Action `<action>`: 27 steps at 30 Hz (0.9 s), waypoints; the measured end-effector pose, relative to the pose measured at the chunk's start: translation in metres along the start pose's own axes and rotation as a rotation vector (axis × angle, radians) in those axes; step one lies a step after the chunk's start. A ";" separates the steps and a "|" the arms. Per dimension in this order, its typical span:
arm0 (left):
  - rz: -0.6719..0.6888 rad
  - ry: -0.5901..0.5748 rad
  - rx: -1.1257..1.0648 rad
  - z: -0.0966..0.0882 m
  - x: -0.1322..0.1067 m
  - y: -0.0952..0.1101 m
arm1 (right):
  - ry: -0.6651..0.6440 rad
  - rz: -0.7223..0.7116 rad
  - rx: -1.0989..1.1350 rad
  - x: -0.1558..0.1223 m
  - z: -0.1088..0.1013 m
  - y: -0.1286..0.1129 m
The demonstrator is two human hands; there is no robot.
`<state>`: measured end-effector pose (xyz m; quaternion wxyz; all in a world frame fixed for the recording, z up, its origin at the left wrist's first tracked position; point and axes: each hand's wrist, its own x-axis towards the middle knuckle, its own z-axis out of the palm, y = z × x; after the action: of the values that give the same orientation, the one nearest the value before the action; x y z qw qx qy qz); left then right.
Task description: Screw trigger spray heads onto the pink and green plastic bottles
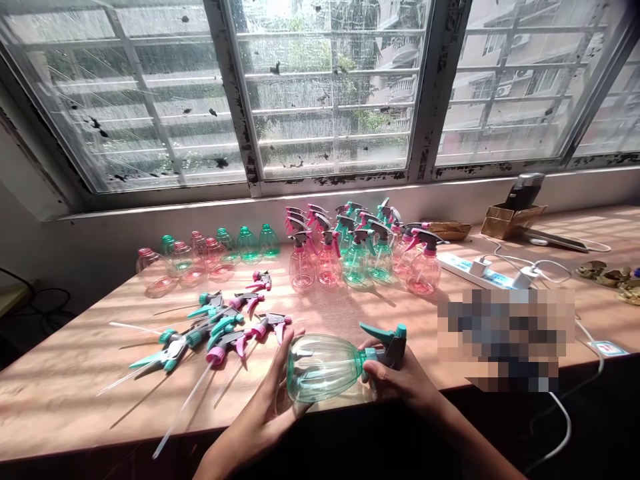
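My left hand wraps around the base of a clear green spray bottle lying on its side over the near edge of the wooden table. My right hand grips its neck, where a teal trigger head sits on the bottle. Loose pink and teal trigger heads with long dip tubes lie just left of my left hand.
Several finished pink and green spray bottles stand at the back centre. Empty bottles without heads stand at the back left. A white power strip with cables and a cardboard box sit at the right.
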<state>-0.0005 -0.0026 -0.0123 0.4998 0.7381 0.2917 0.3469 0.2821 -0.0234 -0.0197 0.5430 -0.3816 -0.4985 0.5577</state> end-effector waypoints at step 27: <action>0.030 0.008 -0.055 0.002 -0.001 0.002 | 0.004 -0.014 -0.016 -0.001 -0.001 0.003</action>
<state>0.0007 -0.0045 -0.0110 0.5136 0.7270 0.2729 0.3651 0.2821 -0.0237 -0.0225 0.5446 -0.3837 -0.5045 0.5492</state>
